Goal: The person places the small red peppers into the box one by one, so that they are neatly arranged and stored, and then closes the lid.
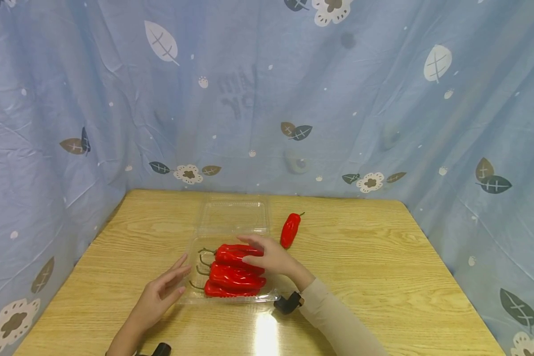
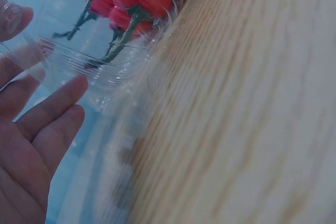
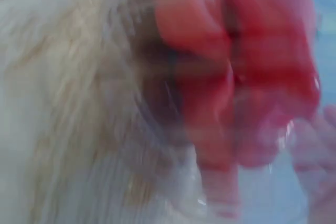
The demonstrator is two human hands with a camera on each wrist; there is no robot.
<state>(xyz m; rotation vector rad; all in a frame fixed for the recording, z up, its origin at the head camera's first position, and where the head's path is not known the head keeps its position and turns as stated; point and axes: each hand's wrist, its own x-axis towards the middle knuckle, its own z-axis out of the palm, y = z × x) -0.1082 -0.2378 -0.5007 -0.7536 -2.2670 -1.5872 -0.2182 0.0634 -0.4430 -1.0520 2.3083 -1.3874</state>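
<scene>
Several red peppers [image 1: 233, 276] with thin green stems lie side by side in a clear plastic clamshell box [image 1: 268, 297], stems toward the left. My right hand [image 1: 273, 256] is over the right end of the peppers at the back, thumb and fingers spread apart above them. The right wrist view is blurred, with fingers [image 3: 315, 156] close beside the peppers [image 3: 268, 51]. At the box's left edge, my left hand [image 1: 157, 296] has its fingers extended. In the left wrist view the fingertips [image 2: 76, 87] come right to the clear wall [image 2: 118, 72].
The box's clear lid [image 1: 234, 217] lies folded back behind it. A single red pepper [image 1: 290, 231] is on the wooden table [image 1: 374, 267], right of the lid. Blue patterned curtain [image 1: 258, 99] surrounds the table's back and sides. Black wrist cameras [image 1: 288, 302] are on both wrists.
</scene>
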